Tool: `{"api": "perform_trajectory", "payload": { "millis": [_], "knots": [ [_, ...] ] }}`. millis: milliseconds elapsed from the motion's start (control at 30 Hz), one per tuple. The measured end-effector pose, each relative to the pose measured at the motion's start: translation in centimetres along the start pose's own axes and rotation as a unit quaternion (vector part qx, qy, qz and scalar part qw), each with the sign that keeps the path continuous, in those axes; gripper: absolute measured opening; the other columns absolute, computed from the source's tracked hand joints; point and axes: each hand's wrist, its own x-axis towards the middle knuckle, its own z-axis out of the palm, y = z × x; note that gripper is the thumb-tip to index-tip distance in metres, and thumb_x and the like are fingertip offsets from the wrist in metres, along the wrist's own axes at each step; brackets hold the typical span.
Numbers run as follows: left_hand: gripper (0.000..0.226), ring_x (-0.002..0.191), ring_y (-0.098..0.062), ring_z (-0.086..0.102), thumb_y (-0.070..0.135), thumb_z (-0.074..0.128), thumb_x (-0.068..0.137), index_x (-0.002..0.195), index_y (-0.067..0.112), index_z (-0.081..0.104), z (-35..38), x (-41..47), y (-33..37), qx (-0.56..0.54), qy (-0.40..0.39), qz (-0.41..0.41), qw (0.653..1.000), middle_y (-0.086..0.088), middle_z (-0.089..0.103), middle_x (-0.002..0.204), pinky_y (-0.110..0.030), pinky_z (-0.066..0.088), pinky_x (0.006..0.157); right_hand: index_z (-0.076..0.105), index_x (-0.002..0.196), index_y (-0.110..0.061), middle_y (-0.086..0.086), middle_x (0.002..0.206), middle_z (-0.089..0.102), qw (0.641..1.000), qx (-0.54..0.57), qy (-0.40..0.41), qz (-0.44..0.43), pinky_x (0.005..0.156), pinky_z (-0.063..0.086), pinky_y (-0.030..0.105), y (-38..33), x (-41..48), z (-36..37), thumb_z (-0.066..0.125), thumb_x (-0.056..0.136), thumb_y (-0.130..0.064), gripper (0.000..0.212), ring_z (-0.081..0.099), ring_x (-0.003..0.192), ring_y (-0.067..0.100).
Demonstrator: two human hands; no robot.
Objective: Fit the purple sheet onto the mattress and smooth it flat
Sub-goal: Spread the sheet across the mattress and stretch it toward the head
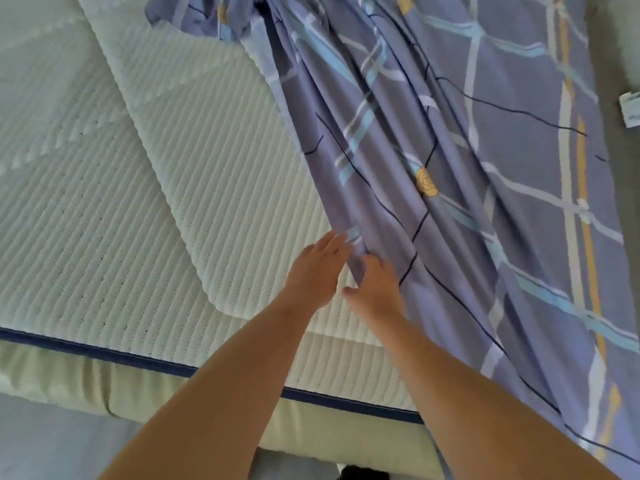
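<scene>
The purple sheet [467,174], checked with pale blue, white and yellow lines, lies bunched in long folds over the right half of the white ribbed mattress [86,237]. Its left edge runs diagonally from the top centre down to my hands. My left hand [317,268] lies flat with fingers spread, its fingertips touching the sheet's edge fold. My right hand [375,289] rests on the same fold just to the right, fingers curled around the cloth edge. The sheet's right part drapes over the mattress side toward me.
A white ribbed pad [221,174] lies on the mattress, its rounded corner near my hands. The mattress front edge has dark blue piping [104,351]. A white tag [630,109] lies on grey floor at the far right. Grey floor shows below the bed.
</scene>
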Motion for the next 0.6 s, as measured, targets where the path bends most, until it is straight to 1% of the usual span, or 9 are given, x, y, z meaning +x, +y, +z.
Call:
{"api": "perform_trajectory", "payload": {
  "millis": [67,167,267,300,367,433,500,567,600],
  "knots": [
    [0.07,0.148,-0.017,0.009,0.002,0.049,0.089,0.149,0.025,0.023,1.0,1.9,-1.6,0.033,0.022,0.051,0.998,0.004,0.015,0.158,-0.03,0.016,0.117,0.043,0.134,-0.018,0.003,0.137,0.042,0.997,-0.037,0.059,0.011,0.103,0.041,0.041,-0.3,0.7,1.3,0.065,0.082,-0.024,0.057,0.041,0.128,0.023],
    [0.067,0.148,-0.019,0.014,0.004,0.044,0.091,0.15,0.027,0.022,2.0,3.3,-3.8,0.057,0.029,0.101,0.993,0.003,0.024,0.157,-0.034,0.014,0.118,0.047,0.127,-0.015,0.003,0.13,0.05,0.985,-0.101,0.138,-0.003,0.101,0.04,0.036,-0.5,0.8,2.7,0.06,0.085,-0.022,0.044,0.045,0.122,0.023],
    [0.059,0.136,-0.023,0.041,0.0,0.047,0.087,0.142,0.023,0.042,1.8,2.9,-5.0,0.044,0.055,0.12,0.99,-0.003,0.048,0.142,-0.036,0.027,0.112,0.05,0.124,-0.016,0.004,0.124,0.054,0.984,-0.093,0.155,-0.006,0.093,0.045,0.037,-1.2,0.1,3.5,0.053,0.089,-0.013,0.035,0.05,0.116,0.024],
    [0.056,0.127,-0.025,0.049,0.0,0.05,0.085,0.136,0.022,0.05,1.4,2.7,-5.1,0.049,0.054,0.126,0.989,-0.003,0.056,0.133,-0.036,0.031,0.107,0.051,0.123,-0.016,0.004,0.122,0.056,0.986,-0.087,0.144,-0.001,0.09,0.046,0.038,-1.4,-0.2,3.6,0.05,0.09,-0.01,0.034,0.052,0.115,0.024],
    [0.041,0.111,-0.022,0.058,0.004,0.055,0.083,0.119,0.023,0.061,0.5,2.4,-5.5,0.1,0.022,0.128,0.987,0.002,0.062,0.116,-0.031,0.033,0.101,0.054,0.12,-0.016,0.004,0.117,0.06,0.991,-0.074,0.106,0.018,0.084,0.048,0.038,-2.1,-1.1,3.7,0.05,0.09,-0.008,0.031,0.055,0.11,0.024],
    [0.026,0.102,-0.02,0.059,0.009,0.06,0.082,0.103,0.023,0.065,-0.5,1.8,-6.3,0.155,-0.016,0.128,0.98,0.005,0.063,0.102,-0.029,0.033,0.099,0.06,0.113,-0.017,0.003,0.11,0.065,0.997,-0.029,0.043,0.05,0.076,0.047,0.033,-3.2,-2.2,3.6,0.053,0.088,-0.012,0.026,0.06,0.102,0.023],
    [0.019,0.1,-0.021,0.059,0.008,0.059,0.082,0.093,0.022,0.066,-1.8,0.6,-7.4,0.205,-0.056,0.133,0.968,0.004,0.065,0.093,-0.03,0.035,0.101,0.064,0.098,-0.02,0.001,0.095,0.068,0.997,0.018,-0.04,0.069,0.068,0.047,0.031,-4.8,-3.8,3.7,0.055,0.085,-0.016,0.016,0.063,0.085,0.019],
    [0.018,0.104,-0.022,0.057,0.011,0.056,0.085,0.097,0.023,0.064,-2.5,-1.5,-8.7,0.234,-0.1,0.148,0.956,0.003,0.066,0.094,-0.032,0.031,0.105,0.06,0.079,-0.022,-0.002,0.078,0.064,0.991,0.048,-0.097,0.073,0.06,0.045,0.03,-6.0,-5.4,4.2,0.057,0.083,-0.016,0.008,0.057,0.068,0.014],
    [0.019,0.108,-0.022,0.055,0.015,0.052,0.088,0.103,0.023,0.062,-3.2,-2.9,-9.4,0.234,-0.126,0.158,0.951,0.002,0.065,0.1,-0.033,0.03,0.105,0.055,0.071,-0.023,-0.003,0.071,0.059,0.988,0.065,-0.112,0.079,0.058,0.042,0.03,-7.0,-6.5,4.4,0.056,0.081,-0.016,0.013,0.053,0.064,0.013]
  ]
}}
